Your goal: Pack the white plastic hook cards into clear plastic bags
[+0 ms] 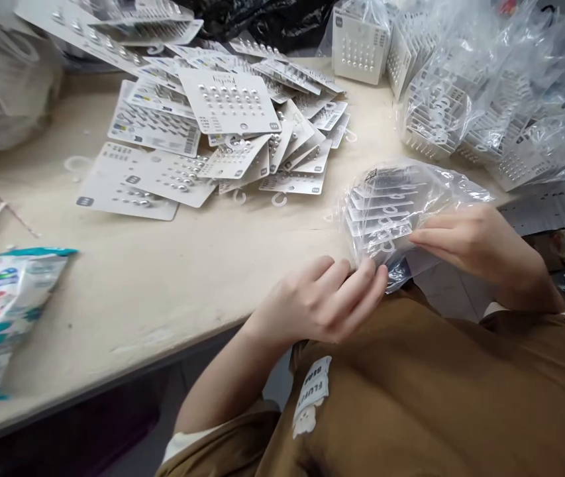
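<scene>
A clear plastic bag (pixel 441 185) lies at the table's front edge with a row of white earring cards (pixel 379 199) inside, their small plastic hooks facing me. My left hand (pixel 329 295) pinches the bag's near edge, its fingers curled on the film. On the bag's right side, my right hand (pixel 465 242) has thumb and fingers pressed together on the plastic. Beyond the bag, to the left, spreads a loose pile of earring cards (pixel 232 99) with pearl-like studs in rows.
Filled clear bags of cards (pixel 501 112) crowd the back right. A teal and white packet (pixel 8 318) lies at the left, below a blurred translucent bag (pixel 4 79). Black plastic (pixel 272 23) sits at the back. The table's front edge (pixel 163 361) runs slantwise before me.
</scene>
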The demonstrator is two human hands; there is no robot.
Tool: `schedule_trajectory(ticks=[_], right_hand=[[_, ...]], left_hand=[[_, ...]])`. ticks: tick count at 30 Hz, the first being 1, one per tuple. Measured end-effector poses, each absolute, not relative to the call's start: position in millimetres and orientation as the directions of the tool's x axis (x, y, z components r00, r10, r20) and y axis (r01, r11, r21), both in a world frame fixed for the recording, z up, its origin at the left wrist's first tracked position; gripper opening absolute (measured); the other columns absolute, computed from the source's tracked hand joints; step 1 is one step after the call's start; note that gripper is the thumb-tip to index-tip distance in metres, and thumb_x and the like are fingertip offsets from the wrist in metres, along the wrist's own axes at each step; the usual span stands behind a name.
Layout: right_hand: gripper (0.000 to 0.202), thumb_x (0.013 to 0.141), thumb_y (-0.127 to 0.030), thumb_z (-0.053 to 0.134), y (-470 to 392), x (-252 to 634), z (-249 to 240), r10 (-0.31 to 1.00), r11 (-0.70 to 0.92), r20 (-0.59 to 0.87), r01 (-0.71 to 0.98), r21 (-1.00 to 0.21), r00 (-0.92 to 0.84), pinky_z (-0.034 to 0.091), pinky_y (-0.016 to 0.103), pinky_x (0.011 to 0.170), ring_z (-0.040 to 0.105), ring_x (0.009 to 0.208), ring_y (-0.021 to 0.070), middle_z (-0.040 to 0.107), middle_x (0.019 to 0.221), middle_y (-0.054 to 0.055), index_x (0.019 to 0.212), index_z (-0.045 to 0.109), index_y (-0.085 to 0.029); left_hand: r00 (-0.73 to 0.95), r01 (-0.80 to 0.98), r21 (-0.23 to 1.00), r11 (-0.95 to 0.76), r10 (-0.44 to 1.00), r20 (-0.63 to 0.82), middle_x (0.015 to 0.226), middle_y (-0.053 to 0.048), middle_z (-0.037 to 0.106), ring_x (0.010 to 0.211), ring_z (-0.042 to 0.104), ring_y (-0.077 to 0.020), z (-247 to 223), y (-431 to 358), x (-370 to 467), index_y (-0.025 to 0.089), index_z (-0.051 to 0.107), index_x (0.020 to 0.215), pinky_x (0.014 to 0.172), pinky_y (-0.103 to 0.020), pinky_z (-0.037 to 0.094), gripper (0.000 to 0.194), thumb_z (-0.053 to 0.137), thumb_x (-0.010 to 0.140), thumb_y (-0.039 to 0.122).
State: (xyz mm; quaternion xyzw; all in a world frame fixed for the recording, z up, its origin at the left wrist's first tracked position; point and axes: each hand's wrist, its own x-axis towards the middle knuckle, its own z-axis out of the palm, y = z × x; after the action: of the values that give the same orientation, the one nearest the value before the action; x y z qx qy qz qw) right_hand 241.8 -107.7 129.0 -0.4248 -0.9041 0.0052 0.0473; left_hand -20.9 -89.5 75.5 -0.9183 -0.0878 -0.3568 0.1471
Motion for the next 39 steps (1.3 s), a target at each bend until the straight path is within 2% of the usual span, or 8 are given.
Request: schedule_trajectory(ticks=[3,7,12,19,25,31,35,39], right_hand=[[0.020,0.097,-0.018,0.055,-109,230,126,0.717,0.696,-0.070,0.718,0.024,-0.693,0.027,0.030,0.058,0.049,0.061,0.0130,0.063,0.069,0.001,0.084,0.070,-0.018],[0.016,0.091,-0.007,0.058,-108,223,120,0.687,0.711,-0.182,0.702,-0.032,-0.704,0.028,0.028,0.060,0.052,0.065,0.0135,0.066,0.075,0.002,0.091,0.071,-0.016],[0.018,0.094,-0.011,0.055,-109,226,119,0.723,0.683,-0.124,0.730,-0.027,-0.680,0.028,0.028,0.061,0.054,0.066,0.0144,0.066,0.074,0.002,0.101,0.070,-0.016],[0.026,0.097,-0.012,0.045,-107,222,120,0.767,0.628,-0.152,0.778,-0.015,-0.623,0.029,0.029,0.063,0.060,0.072,0.0165,0.072,0.084,0.007,0.111,0.068,-0.013],[0.025,0.097,-0.014,0.045,-107,217,125,0.814,0.555,-0.221,0.831,0.028,-0.536,0.025,0.030,0.061,0.059,0.069,0.0162,0.074,0.088,0.007,0.104,0.069,-0.015],[0.037,0.099,-0.016,0.042,-106,215,128,0.882,0.445,-0.214,0.891,0.087,-0.419,0.026,0.031,0.061,0.062,0.072,0.0187,0.075,0.087,0.007,0.131,0.061,-0.014],[0.031,0.099,-0.016,0.041,-103,213,134,0.870,0.437,-0.300,0.894,0.100,-0.391,0.028,0.032,0.062,0.065,0.078,0.0194,0.076,0.095,0.008,0.116,0.068,-0.015],[0.036,0.100,-0.019,0.039,-97,215,144,0.915,0.385,-0.187,0.911,0.147,-0.357,0.031,0.032,0.063,0.067,0.083,0.0207,0.076,0.104,0.009,0.127,0.064,-0.017]], left_hand=[[0.709,0.294,-0.214,-0.931,0.062,0.703,0.082,-0.001,0.075,0.054,0.057,-0.0104,66,-95,-17,0.023,0.072,0.089,0.046,-0.025,0.040,0.011,0.066,0.088,0.014],[0.675,0.319,-0.196,-0.927,0.077,0.734,0.082,-0.003,0.075,0.056,0.058,-0.0105,61,-99,-13,0.020,0.073,0.089,0.047,-0.026,0.039,0.010,0.068,0.087,0.012],[0.649,0.353,-0.187,-0.917,0.095,0.755,0.084,-0.001,0.075,0.058,0.058,-0.0100,58,-102,-12,0.020,0.073,0.089,0.049,-0.025,0.039,0.011,0.065,0.089,0.012],[0.618,0.335,-0.113,-0.935,0.127,0.776,0.084,-0.006,0.076,0.059,0.060,-0.0115,58,-102,-12,0.008,0.071,0.097,0.049,-0.028,0.037,0.009,0.068,0.088,0.008],[0.613,0.348,-0.088,-0.933,0.155,0.775,0.084,-0.005,0.076,0.061,0.061,-0.0110,59,-101,-13,0.009,0.070,0.098,0.051,-0.028,0.035,0.010,0.069,0.088,0.009],[0.600,0.359,-0.095,-0.929,0.152,0.785,0.083,-0.006,0.076,0.061,0.060,-0.0110,60,-99,-11,0.009,0.070,0.097,0.051,-0.027,0.034,0.010,0.071,0.087,0.008],[0.583,0.382,-0.096,-0.919,0.159,0.797,0.081,-0.004,0.075,0.060,0.059,-0.0102,63,-96,-9,0.011,0.070,0.096,0.052,-0.026,0.034,0.009,0.071,0.087,0.008],[0.578,0.394,-0.100,-0.914,0.162,0.800,0.080,-0.003,0.075,0.059,0.057,-0.0099,69,-92,-9,0.012,0.069,0.096,0.053,-0.026,0.036,0.008,0.071,0.088,0.009]])
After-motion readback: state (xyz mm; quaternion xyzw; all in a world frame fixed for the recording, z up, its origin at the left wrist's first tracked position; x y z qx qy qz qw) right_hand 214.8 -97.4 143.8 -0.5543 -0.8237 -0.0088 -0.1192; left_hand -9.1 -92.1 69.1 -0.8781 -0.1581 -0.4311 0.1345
